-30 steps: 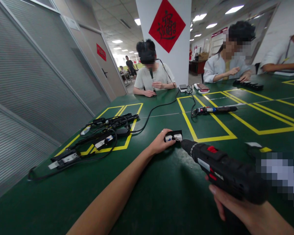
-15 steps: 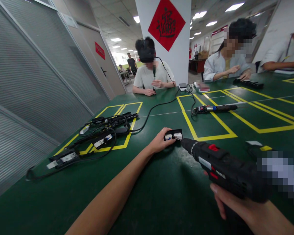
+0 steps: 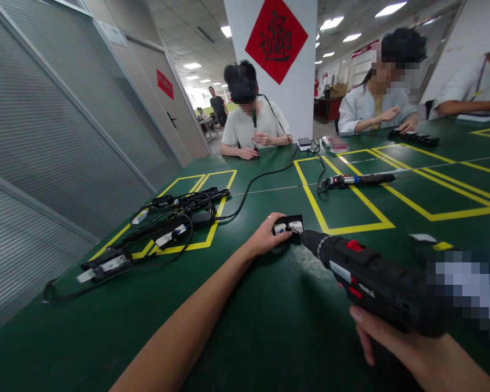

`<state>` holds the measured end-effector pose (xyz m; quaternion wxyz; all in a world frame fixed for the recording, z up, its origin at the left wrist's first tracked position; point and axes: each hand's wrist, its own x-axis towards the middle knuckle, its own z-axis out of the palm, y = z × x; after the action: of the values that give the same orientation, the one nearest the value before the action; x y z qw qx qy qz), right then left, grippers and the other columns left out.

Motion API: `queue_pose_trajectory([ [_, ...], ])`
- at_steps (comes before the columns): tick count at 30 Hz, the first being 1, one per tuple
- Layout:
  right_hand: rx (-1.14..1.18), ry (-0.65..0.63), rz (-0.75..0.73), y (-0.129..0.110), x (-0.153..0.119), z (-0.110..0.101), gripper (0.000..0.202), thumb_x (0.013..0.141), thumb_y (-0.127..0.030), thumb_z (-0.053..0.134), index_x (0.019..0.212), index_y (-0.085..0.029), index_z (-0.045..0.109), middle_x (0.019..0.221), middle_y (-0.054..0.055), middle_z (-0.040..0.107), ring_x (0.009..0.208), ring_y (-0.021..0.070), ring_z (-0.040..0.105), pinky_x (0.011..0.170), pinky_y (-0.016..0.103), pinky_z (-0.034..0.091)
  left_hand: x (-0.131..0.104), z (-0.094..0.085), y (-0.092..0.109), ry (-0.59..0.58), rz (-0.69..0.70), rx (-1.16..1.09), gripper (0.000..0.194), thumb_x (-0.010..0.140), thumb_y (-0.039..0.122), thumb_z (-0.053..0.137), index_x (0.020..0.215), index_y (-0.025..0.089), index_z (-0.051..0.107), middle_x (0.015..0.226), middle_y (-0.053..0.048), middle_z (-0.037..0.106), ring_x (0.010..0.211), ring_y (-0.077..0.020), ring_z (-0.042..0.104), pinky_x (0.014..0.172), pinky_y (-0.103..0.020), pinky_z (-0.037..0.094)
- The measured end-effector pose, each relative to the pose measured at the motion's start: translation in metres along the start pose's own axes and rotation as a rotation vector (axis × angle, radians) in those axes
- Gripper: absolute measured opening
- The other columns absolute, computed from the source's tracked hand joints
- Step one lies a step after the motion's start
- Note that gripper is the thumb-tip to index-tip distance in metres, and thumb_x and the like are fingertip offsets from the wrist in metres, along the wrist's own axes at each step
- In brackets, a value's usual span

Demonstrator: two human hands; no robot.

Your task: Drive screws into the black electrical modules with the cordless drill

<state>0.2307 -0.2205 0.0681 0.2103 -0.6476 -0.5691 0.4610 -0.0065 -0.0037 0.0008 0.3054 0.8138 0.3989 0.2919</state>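
Note:
My left hand [image 3: 267, 235] is closed on a small black casing [image 3: 296, 220] with white parts inside, holding it down on the green table [image 3: 253, 305]. My right hand [image 3: 396, 337] grips a black cordless drill [image 3: 371, 272] with red buttons by its handle. The drill points left, and its thin bit reaches into the casing by my left fingertips. Whether the bit sits in a screw is too small to make out.
Black power-strip-like parts and cables [image 3: 175, 218] lie to the left. A long black and blue tool [image 3: 357, 180] rests at the back right. Across the table sit a person with a screwdriver [image 3: 255, 120] and another person [image 3: 381, 103]. A blurred pale object [image 3: 469, 288] is at the right edge.
Almost nothing differs; the whole view has shifted very slightly. Both hands, the drill and the casing keep the same arrangement.

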Motion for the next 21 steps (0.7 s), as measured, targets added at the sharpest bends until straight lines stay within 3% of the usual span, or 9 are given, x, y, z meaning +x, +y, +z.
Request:
queue_pose_trajectory([
  [7,0.055,0.090,0.023,-0.012,-0.003,0.003,0.047,0.080,-0.057,0.044,0.046,-0.026,0.055,0.059,0.003,0.067,0.065,0.0226,0.064,0.064,0.032,0.049,-0.001,-0.001,0.003,-0.008,-0.017,-0.003,0.046,0.078,0.039,0.061,0.118,0.019,0.049,0.108,-0.007,0.057,0.096,-0.0210,0.057,0.085,-0.035,0.046],
  [10,0.114,0.045,0.046,-0.004,0.001,0.006,0.044,0.081,-0.058,0.043,0.055,-0.026,0.059,0.061,0.003,0.068,0.069,0.0237,0.066,0.069,0.036,0.048,0.000,-0.001,0.003,-0.007,-0.013,-0.004,0.046,0.078,0.039,0.061,0.118,0.019,0.050,0.108,-0.007,0.057,0.095,-0.0208,0.057,0.085,-0.035,0.046],
  [14,0.158,0.026,0.003,0.014,0.012,0.011,0.038,0.082,-0.055,0.048,0.066,-0.024,0.062,0.056,0.001,0.069,0.058,0.0206,0.067,0.073,0.037,0.049,0.000,0.000,0.002,0.002,-0.014,0.001,0.046,0.077,0.039,0.062,0.117,0.019,0.050,0.108,-0.007,0.057,0.097,-0.0210,0.056,0.087,-0.035,0.046],
  [18,0.150,0.140,-0.050,0.021,0.017,0.017,0.028,0.082,-0.049,0.050,0.077,-0.024,0.062,0.042,-0.003,0.062,0.047,0.0202,0.066,0.062,0.036,0.053,0.000,0.000,0.001,-0.006,-0.029,0.001,0.048,0.077,0.039,0.062,0.119,0.019,0.048,0.109,-0.007,0.057,0.096,-0.0208,0.056,0.086,-0.035,0.046],
  [21,0.154,0.222,-0.083,0.017,0.016,0.021,0.027,0.078,-0.048,0.052,0.082,-0.024,0.062,0.052,-0.001,0.067,0.048,0.0205,0.068,0.058,0.035,0.055,0.000,-0.001,0.002,-0.007,-0.024,0.002,0.048,0.077,0.040,0.062,0.118,0.019,0.048,0.109,-0.007,0.057,0.096,-0.0209,0.056,0.085,-0.035,0.046],
])
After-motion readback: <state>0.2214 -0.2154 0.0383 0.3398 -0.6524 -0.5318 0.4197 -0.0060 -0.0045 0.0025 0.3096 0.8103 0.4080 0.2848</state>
